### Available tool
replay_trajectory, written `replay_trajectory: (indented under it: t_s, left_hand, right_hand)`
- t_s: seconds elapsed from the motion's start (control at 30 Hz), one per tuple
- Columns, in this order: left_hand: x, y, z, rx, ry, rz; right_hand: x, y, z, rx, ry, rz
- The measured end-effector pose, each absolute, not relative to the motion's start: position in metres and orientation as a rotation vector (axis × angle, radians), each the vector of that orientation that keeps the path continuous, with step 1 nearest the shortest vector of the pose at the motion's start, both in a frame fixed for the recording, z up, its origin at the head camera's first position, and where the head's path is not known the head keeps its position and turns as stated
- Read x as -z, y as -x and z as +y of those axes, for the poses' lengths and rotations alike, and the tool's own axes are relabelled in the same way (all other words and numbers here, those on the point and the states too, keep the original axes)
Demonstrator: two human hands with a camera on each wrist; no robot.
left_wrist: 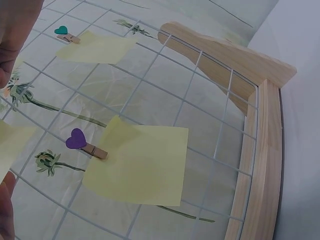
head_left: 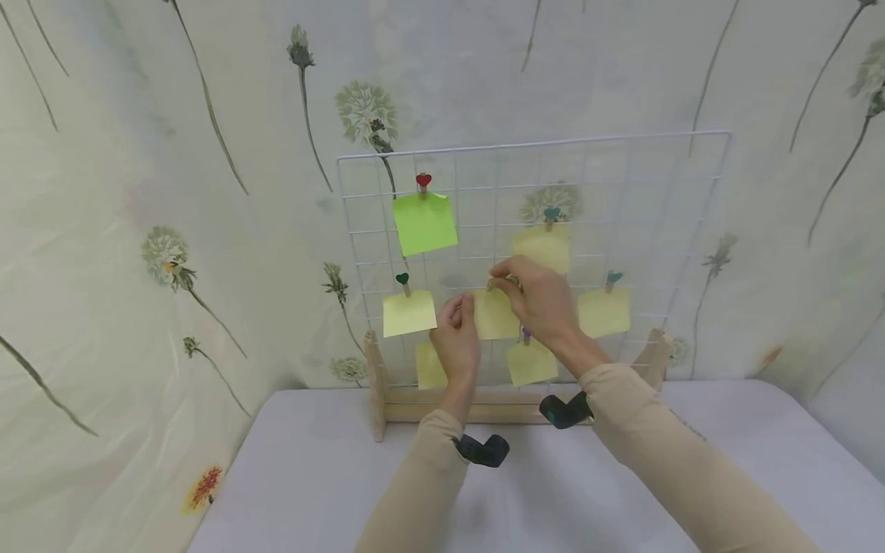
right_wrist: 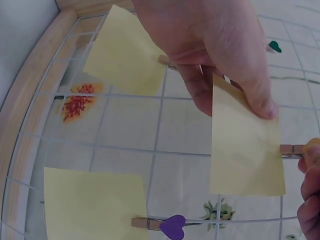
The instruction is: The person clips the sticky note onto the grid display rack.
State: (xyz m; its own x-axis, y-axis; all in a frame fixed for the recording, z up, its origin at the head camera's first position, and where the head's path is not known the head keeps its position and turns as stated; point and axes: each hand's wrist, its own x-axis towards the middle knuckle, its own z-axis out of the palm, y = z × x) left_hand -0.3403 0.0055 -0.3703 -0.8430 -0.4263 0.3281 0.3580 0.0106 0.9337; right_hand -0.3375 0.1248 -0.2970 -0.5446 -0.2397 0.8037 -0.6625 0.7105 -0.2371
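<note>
My right hand [head_left: 542,301] pinches a small wooden clothespin [right_wrist: 291,150] with a yellow top, at the upper edge of a yellow sticky note [head_left: 495,316]. Whether the clothespin bites the paper, I cannot tell. The thumb of my left hand [head_left: 459,342] lies on that note's left edge with the fingers behind, pinching it, as the right wrist view shows. Behind both hands stands a white wire grid [head_left: 477,206]. Just below hangs another yellow note [left_wrist: 145,165], held by a clothespin with a purple heart [left_wrist: 76,139].
A green note [head_left: 425,224] hangs from a red-heart clothespin [head_left: 423,182] at upper left. More yellow notes [head_left: 409,313] hang around the hands, some from green or teal heart clothespins [head_left: 614,277]. The grid's wooden base [head_left: 470,407] stands on a white-covered table [head_left: 311,476] before a floral cloth.
</note>
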Motion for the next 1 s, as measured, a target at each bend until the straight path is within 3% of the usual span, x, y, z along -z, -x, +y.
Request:
replay_trajectory:
  t_s: [1.0]
  left_hand:
    - [0.3687,0.3390,0.0065,1.836,-0.061,-1.771]
  right_hand:
    - [0.2991,0.3354,0.1180,-0.673,-0.658,-2.157]
